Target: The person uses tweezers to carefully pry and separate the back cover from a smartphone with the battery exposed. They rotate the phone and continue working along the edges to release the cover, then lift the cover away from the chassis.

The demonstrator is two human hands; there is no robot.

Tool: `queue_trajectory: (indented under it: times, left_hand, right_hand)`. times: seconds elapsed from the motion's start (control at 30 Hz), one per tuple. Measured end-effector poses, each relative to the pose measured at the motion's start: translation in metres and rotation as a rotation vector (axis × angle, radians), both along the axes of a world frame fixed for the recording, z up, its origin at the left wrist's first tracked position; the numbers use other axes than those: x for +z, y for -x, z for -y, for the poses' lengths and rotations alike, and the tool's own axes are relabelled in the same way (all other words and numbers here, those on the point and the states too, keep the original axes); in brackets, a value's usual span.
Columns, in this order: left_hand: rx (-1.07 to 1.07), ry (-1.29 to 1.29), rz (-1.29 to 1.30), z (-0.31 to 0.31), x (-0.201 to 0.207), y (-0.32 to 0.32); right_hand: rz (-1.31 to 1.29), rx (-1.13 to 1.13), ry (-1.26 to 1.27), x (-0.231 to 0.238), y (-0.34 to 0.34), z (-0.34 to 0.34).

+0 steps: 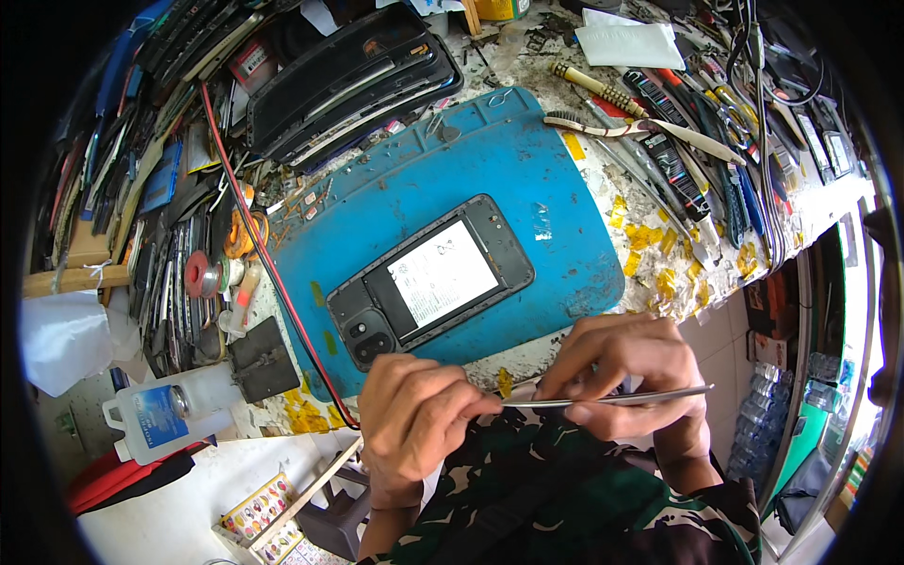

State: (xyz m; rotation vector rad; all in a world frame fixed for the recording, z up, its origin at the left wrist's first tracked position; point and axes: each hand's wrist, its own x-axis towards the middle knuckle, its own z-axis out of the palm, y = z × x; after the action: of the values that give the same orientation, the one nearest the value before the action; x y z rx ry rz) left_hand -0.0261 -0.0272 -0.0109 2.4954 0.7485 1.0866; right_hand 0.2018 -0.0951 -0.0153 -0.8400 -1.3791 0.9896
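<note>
Cluttered bench (523,361). Left hand (414,414) is pinching a thin panel (664,396) by its left end, right hand (621,367) is clamping further along. Risk: uneven finger pressure cracking it. Outward, opened phone (511,254) is lying on blue mat (579,221), its white label (444,273) showing print too fine for reading.

Thin panel (673,395), nearer than mat (574,235), showed edge-on, faces mostly hidden. Left hand (414,414) covered its left end; right hand (621,372) hid part of middle. Print on white label (443,273), over mat, was too small to read. Tiny parts (310,199) along mat's far side: unclear. Yellow box (502,8) beyond mat was cut off by top edge.
</note>
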Motion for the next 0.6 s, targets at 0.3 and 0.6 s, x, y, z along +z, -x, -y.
queue_trajectory:
  times: [0.3,0.6]
  left_hand:
    - [-0.461,0.100,-0.242,0.013,0.011,0.011]
    - [0.084,-0.023,-0.157,-0.012,0.008,0.031]
  right_hand:
    - [0.460,-0.383,-0.151,-0.001,-0.002,0.000]
    - [0.931,-0.252,-0.076,0.017,0.009,-0.042]
